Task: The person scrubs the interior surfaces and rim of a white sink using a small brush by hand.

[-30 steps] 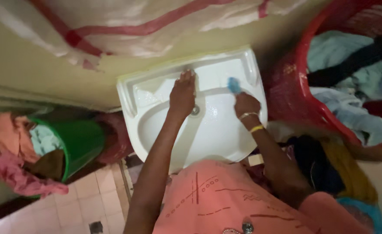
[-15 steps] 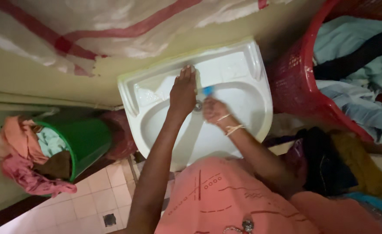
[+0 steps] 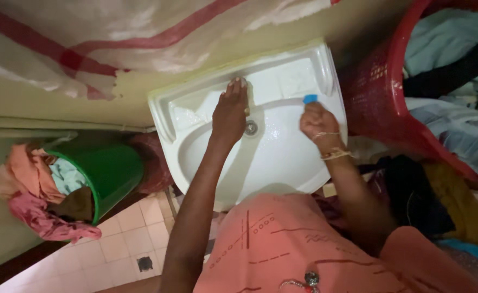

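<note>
White sink [image 3: 282, 163] flanked by green bucket [image 3: 114, 168], red basket [image 3: 380, 97]; right fingers [image 3: 312, 116] pinch blue scrubber [image 3: 310, 99].

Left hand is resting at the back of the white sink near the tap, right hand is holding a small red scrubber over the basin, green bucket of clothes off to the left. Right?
Not quite: the scrubber in the right hand is blue, not red, as the head view shows. The rest holds: the left hand rests at the back of the white sink, and the green bucket stands to the left.

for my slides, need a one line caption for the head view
Left hand rests on the white washbasin by the drain; right hand grips a small blue thing.
</note>
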